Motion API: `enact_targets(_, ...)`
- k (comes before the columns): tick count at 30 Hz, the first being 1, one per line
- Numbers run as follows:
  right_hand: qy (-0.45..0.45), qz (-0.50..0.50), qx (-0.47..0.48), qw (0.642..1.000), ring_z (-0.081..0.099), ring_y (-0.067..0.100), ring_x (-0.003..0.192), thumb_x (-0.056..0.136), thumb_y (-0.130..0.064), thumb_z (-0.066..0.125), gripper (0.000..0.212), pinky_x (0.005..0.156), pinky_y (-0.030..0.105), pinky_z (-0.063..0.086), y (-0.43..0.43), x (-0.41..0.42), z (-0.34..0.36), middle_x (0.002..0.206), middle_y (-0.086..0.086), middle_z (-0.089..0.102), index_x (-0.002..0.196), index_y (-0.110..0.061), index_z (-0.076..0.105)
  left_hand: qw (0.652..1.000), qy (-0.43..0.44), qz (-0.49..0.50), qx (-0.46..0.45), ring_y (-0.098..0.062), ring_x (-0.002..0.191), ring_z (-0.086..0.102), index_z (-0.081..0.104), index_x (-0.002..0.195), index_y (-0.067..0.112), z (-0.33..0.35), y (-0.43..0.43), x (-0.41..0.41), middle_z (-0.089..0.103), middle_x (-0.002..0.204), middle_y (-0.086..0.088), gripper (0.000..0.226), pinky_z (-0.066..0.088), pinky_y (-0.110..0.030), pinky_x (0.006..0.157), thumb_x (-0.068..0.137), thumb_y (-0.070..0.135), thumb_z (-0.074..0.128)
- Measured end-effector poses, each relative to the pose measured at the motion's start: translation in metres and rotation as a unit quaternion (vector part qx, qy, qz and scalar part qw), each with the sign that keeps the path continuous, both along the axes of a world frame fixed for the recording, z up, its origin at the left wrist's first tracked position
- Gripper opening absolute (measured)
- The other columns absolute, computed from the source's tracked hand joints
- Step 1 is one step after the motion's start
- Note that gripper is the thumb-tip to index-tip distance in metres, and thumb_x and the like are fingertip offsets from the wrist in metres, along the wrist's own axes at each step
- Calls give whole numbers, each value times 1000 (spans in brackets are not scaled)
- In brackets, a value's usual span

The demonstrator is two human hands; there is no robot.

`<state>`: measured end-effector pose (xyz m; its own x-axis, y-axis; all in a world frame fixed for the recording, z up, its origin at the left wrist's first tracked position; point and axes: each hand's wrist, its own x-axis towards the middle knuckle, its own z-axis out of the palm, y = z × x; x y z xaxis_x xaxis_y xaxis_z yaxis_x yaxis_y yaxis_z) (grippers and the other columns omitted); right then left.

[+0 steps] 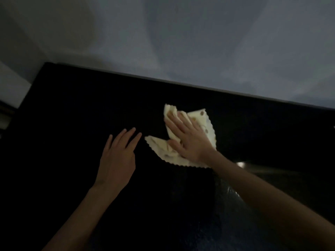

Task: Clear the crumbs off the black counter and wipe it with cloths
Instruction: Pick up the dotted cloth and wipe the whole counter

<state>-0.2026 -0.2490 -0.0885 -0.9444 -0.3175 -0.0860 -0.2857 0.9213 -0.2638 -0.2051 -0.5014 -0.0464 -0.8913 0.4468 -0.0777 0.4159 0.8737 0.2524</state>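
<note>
The black counter (76, 109) fills the lower part of the dim head view. A crumpled cream cloth (204, 122) with brown dots and a scalloped edge lies on it right of centre. My right hand (186, 140) presses flat on the cloth with fingers straight and spread. To the left of the cloth, my left hand (117, 156) lies flat on the bare counter, fingers straight, and holds nothing. No crumbs can be made out in the dark.
A pale grey wall (181, 42) rises behind the counter's back edge. A faint shiny reflection (241, 164) shows on the counter at the right. A lighter surface (10, 91) lies past the counter's left end.
</note>
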Motion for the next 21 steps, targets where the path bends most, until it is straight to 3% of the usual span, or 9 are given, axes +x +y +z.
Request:
enact_targets(2, -3, -71, 40, 997, -16, 20, 147, 93, -66, 23, 68, 119, 48, 0, 13, 11, -3, 161, -11, -6, 152, -37, 3, 1000, -5, 21, 2, -27, 134, 36, 43, 138, 16, 2, -8, 3, 37, 147, -8, 57, 26, -52, 111, 84, 3, 57)
enact_targets(4, -18, -181, 74, 981, -19, 27, 146, 85, -77, 16, 76, 116, 57, -6, 27, 1, -3, 160, -11, -11, 150, -42, 0, 999, -14, 29, -6, -26, 135, 35, 41, 139, 19, 2, -14, 4, 34, 148, -8, 55, 26, -51, 111, 86, 8, 56)
enact_targets(9, -35, -317, 71, 945, -17, 33, 145, 78, -85, 9, 85, 111, 63, -13, 43, -68, 0, 161, -5, -12, 150, -41, -6, 996, -39, 71, -22, -23, 138, 28, 34, 142, 26, 0, -25, -1, 28, 152, -7, 55, 20, -47, 114, 91, 14, 51)
enact_targets(15, -2, -223, 61, 973, -4, 21, 148, 86, -75, 13, 77, 117, 49, -8, -26, -134, -2, 162, -4, 3, 151, -35, 4, 995, -33, 87, -26, -22, 137, 30, 35, 142, 24, -5, -51, -6, 26, 152, -6, 51, 25, -49, 112, 93, 19, 47)
enact_targets(21, 8, -115, 62, 991, -13, 23, 147, 92, -67, 9, 70, 118, 49, -10, -67, -125, -6, 161, -7, -6, 152, -33, -3, 993, -43, 106, -34, -17, 139, 26, 28, 145, 28, 2, -82, 4, 24, 153, 0, 50, 20, -45, 114, 96, 23, 37)
